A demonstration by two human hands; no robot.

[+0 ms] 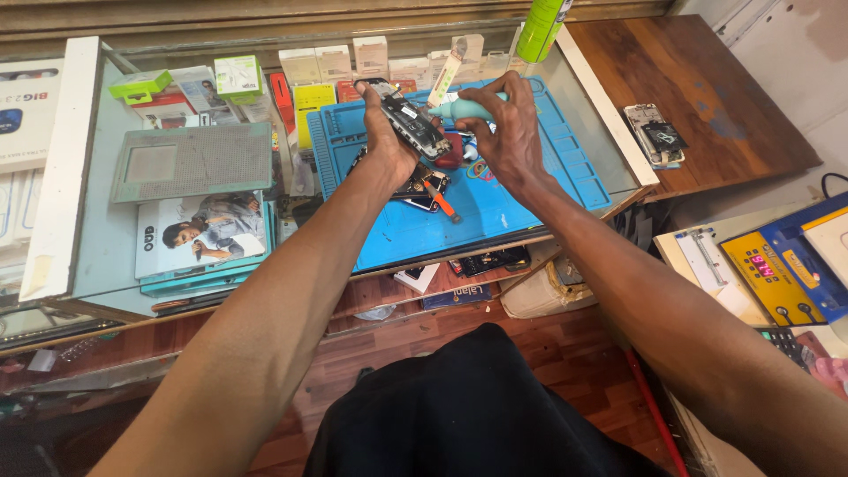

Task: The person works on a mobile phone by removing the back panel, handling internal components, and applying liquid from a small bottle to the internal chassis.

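Blue silicone mat (495, 212) covers the glass surface (106, 256) in the head view; above the mat, the left hand (387, 132) has its fingers clenched around an opened phone (412, 124), and the right hand (505, 132) grasps a teal-handled screwdriver (464, 109) touching it. Another phone (422, 187) lies on the mat below them.

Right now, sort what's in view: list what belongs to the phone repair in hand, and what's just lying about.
In use:
- opened phone, held in the left hand
- teal-handled tool, gripped by the right hand
- blue work mat beneath both
- phone parts on the mat

Lying about:
- grey perforated tray
- magazine
- green boxes
- second dismantled phone on the wooden top
- green can
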